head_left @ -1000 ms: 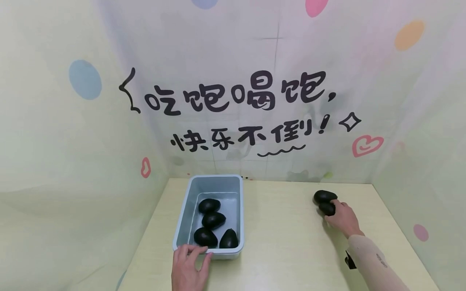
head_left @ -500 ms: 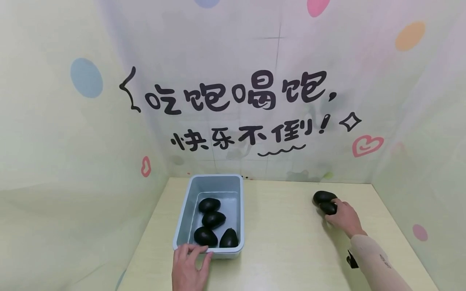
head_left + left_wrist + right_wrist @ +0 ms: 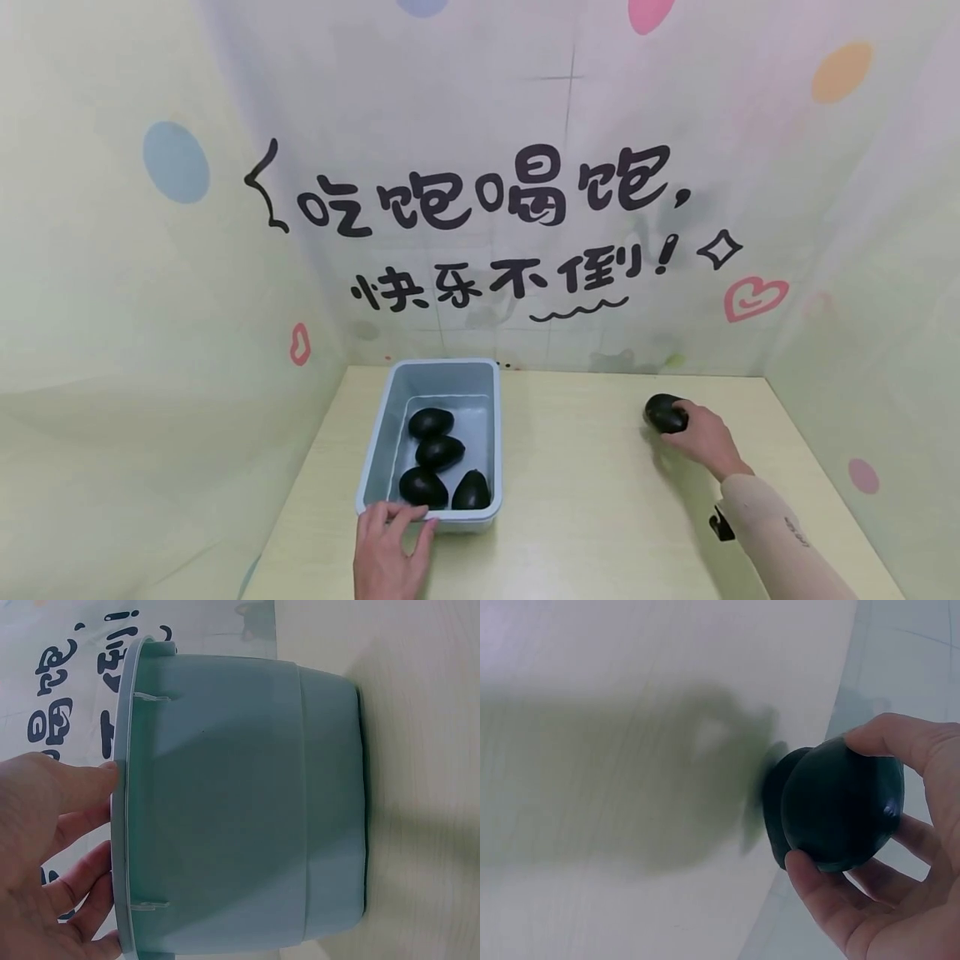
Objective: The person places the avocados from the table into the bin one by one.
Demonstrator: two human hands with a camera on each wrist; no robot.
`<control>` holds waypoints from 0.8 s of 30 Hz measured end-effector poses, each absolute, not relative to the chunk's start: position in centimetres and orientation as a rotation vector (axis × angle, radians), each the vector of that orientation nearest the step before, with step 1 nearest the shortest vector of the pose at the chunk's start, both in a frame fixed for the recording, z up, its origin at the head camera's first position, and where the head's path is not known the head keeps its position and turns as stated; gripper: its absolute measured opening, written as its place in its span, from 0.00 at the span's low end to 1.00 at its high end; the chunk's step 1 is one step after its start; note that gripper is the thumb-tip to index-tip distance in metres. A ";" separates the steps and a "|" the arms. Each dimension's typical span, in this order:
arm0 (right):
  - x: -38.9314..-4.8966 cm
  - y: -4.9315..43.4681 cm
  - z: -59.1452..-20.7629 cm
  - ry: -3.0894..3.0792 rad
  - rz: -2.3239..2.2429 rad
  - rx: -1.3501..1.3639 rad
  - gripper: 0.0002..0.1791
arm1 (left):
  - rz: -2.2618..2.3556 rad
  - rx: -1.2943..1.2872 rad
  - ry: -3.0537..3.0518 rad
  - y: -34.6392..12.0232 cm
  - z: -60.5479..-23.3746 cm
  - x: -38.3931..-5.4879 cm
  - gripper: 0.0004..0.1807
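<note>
In the head view my left hand holds the near rim of a blue-grey plastic bin, thumb and fingertips at the edge. Inside the bin lie several dark avocados, mostly toward its near end. My right hand reaches to the back right of the table, gripping a dark avocado between thumb and fingers. Directly behind it, another avocado is partly hidden in the right wrist view. From the left wrist, the outer wall of the bin fills the middle.
The pale wooden table meets a printed cloth backdrop at the back, with more cloth on both sides. A small black item shows beside the right sleeve.
My right hand has shifted slightly up and left with its avocado, which now overlaps the one behind it in the head view. The left hand and bin stay put.
</note>
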State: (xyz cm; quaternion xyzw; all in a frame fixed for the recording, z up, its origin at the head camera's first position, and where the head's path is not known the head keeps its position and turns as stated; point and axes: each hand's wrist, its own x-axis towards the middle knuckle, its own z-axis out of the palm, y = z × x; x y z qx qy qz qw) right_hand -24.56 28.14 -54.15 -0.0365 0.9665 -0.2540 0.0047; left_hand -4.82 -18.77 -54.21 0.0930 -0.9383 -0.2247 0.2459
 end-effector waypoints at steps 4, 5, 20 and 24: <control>-24.6 27.9 -53.8 3.025 -0.791 -0.139 0.38 | -0.621 0.265 -2.576 -18.7 -54.2 -4.7 0.11; -24.6 27.8 -53.7 3.024 -0.791 -0.146 0.38 | -0.620 0.268 -2.580 -18.7 -54.1 -4.7 0.11; -24.1 25.9 -51.7 2.966 -0.842 -0.165 0.38 | -0.607 0.260 -2.566 -18.8 -54.3 -4.8 0.12; -24.0 25.5 -51.6 2.961 -0.858 -0.167 0.37 | -0.601 0.233 -2.539 -18.9 -54.5 -4.9 0.12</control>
